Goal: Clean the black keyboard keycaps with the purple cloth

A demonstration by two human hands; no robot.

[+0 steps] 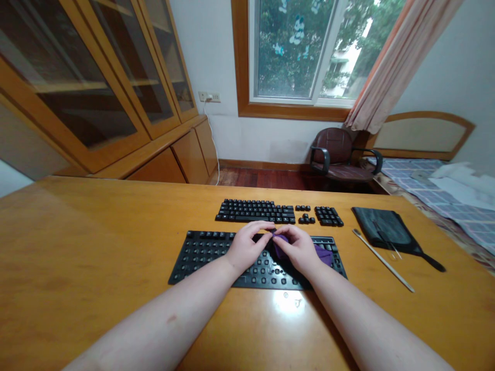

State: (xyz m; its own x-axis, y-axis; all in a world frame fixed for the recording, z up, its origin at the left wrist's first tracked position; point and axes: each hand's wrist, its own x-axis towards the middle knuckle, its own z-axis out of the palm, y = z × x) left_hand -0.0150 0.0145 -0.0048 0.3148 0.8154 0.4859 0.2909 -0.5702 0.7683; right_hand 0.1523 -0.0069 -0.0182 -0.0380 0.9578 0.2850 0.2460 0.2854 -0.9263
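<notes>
A black keyboard base [266, 281] lies on the desk under my hands, with most of its keycaps off and the switches bare. A few keycaps [207, 235] still sit along its upper left row. My left hand [251, 245] is closed in a pinch above the base, on a small black keycap [273, 230] mostly hidden by the fingers. My right hand [297, 247] is closed on a purple cloth [324, 254], its fingertips meeting the left ones at the keycap. Part of the cloth hangs out beyond the right hand over the base.
Behind the base, loose keycaps [255, 210] are laid out in keyboard order, with a number-pad group [328, 216] at their right. A thin pale stick brush [382, 260] and a black pouch [382, 226] with a wire tool [386, 241] on it lie at the right.
</notes>
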